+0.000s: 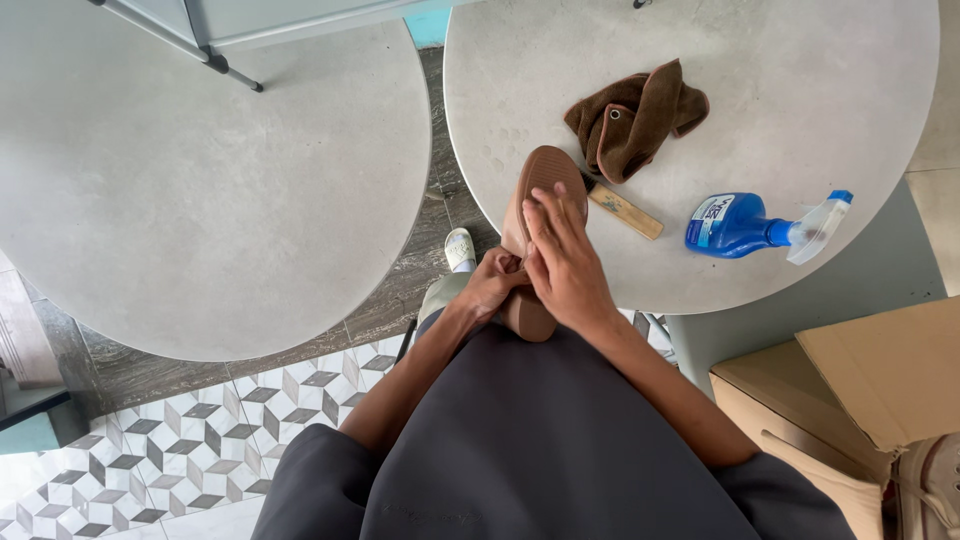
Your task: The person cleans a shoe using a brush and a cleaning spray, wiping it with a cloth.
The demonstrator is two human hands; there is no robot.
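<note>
While the left hand (492, 283) clenches around the lower end of the tan shoe (540, 200), near the middle of the frame, the right hand (562, 255) lies flat on top of it with its fingers (545, 215) spread and pressed along the shoe's surface, grasping nothing of its own. The shoe leans over the near edge of the right-hand round grey counter (800, 90), its far end resting on the top and its near end down by the person's lap.

Just beyond the shoe's far end a small wooden-handled brush (625, 211) lies on the counter, with a crumpled brown cloth (635, 120) above it. To the right, well apart from the hands, a blue spray bottle (750, 225) lies on its side. A second round counter (200, 180) fills the upper left, and an open cardboard box (850, 390) sits at the lower right.

This looks like rubbing or checking the shoe by hand. A further move would call for the left hand holding firm while the right lifts away to reach something.
</note>
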